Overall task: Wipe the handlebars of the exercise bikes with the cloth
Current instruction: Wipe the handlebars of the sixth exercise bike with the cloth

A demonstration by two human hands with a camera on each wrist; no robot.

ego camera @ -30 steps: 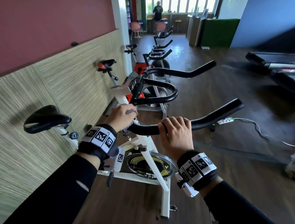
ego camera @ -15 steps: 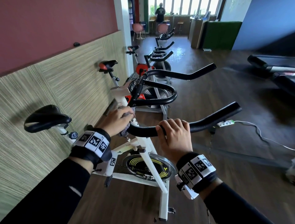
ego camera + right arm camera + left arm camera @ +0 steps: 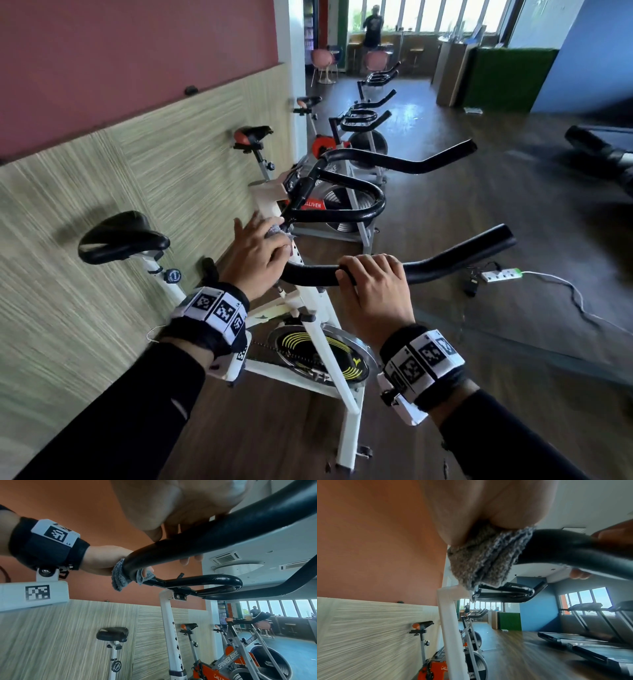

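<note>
both hands (image 3: 255,255) (image 3: 376,291) grip handlebar (image 3: 455,255), left through cloth (image 3: 275,231)

Grey cloth (image 3: 481,559), black handlebar (image 3: 445,260), white bike frame (image 3: 346,394), terracotta wall (image 3: 120,61)

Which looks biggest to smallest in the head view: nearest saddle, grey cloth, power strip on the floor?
1. Nearest saddle, clearly largest.
2. Power strip.
3. Grey cloth, mostly hidden under the left hand, so its rank against the strip is unsure.
</note>
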